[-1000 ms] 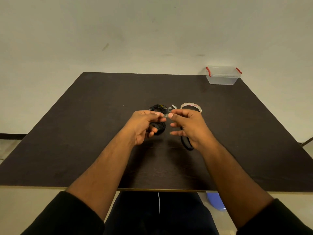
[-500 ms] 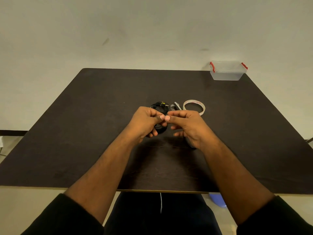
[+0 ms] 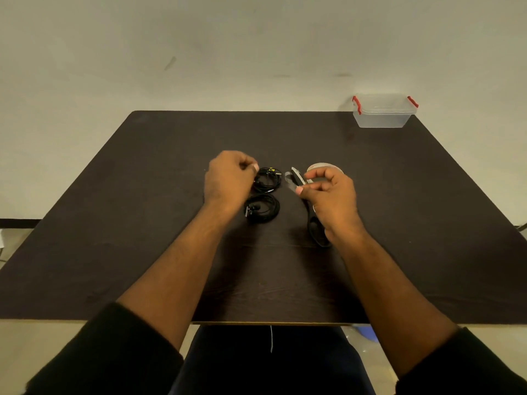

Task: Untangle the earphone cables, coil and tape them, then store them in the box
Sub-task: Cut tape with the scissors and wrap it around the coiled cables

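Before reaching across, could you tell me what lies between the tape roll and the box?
Only bare table separates tape roll from box, seen in the head view.

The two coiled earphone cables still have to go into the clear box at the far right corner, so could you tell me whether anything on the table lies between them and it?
Only the tape roll and the scissors, beside the right hand, lie to the right of the earphone coils. Beyond them the table shows bare up to the box. Its lid looks closed.

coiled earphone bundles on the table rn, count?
2. Far coil lies at table centre beside the left hand; near coil sits just in front of it. Another could be hidden under the right hand.
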